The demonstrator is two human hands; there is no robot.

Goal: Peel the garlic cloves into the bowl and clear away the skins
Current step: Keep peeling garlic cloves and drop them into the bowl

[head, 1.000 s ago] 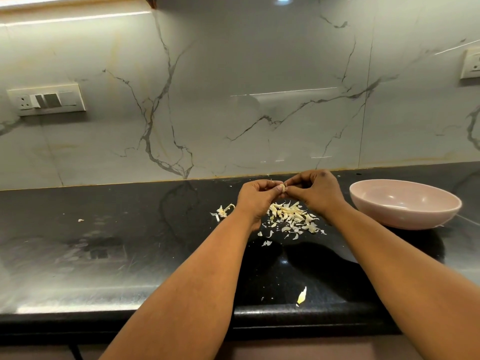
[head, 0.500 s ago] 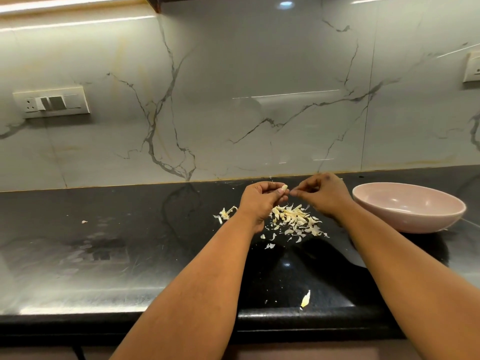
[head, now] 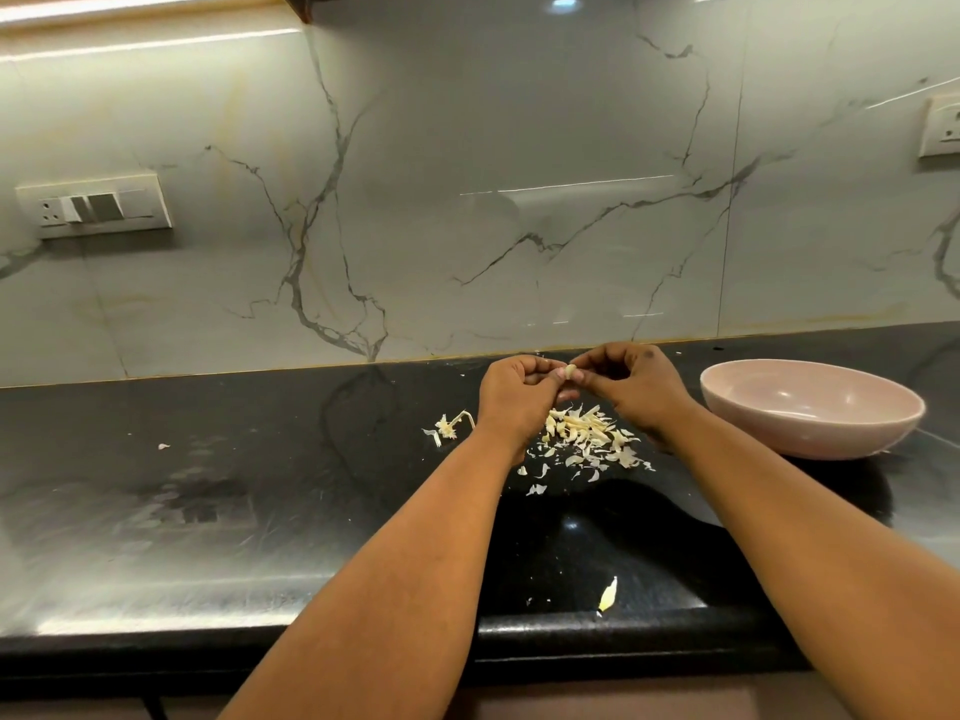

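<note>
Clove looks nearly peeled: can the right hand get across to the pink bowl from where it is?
Probably yes. The right hand pinches the garlic clove together with the left hand, and the pink bowl sits just to its right with bare counter between.

The hands, left (head: pixel 511 394) and right (head: pixel 631 387), meet over the tabletop (head: pixel 260 485), with a garlic clove (head: pixel 570 371) pinched between them. The pile of skins (head: pixel 587 439) lies right under them. The bowl (head: pixel 810 410) sits at 3 o'clock from the pile. A small stem bit (head: pixel 448 426) lies at 9 o'clock. One loose skin (head: pixel 608 595) lies at 6 o'clock, near the front edge. The wall (head: pixel 467 174) stands behind.
</note>
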